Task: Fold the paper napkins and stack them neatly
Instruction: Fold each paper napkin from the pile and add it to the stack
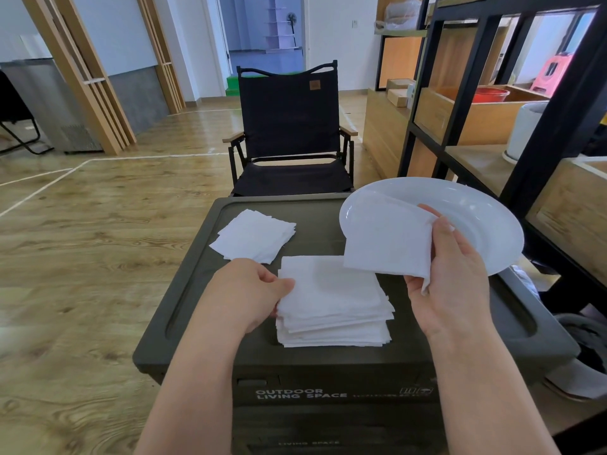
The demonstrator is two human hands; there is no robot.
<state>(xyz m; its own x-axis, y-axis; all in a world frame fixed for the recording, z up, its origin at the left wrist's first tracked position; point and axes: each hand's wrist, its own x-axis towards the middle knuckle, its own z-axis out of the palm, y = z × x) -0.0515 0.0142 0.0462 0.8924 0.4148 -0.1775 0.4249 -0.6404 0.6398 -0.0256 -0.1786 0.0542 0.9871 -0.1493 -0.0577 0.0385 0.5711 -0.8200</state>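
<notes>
Right hand (pixel 450 274) pinches single napkin (pixel 387 241) aloft, right of tall stack (pixel 331 303). Left hand (pixel 249 290) fingers stack's left edge. Folded pile (pixel 253 238) lies far-left; left hand nearer.

From my seat, the held napkin (pixel 387 238) hides the plate's (pixel 476 224) nine-o'clock side; small box lettering (pixel 377 396) blurs unreadably.

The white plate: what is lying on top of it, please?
No food shows on the white plate. The napkin gripped by the right hand is in front of its left part; whether it touches the plate is unclear, and that part is hidden.
</notes>
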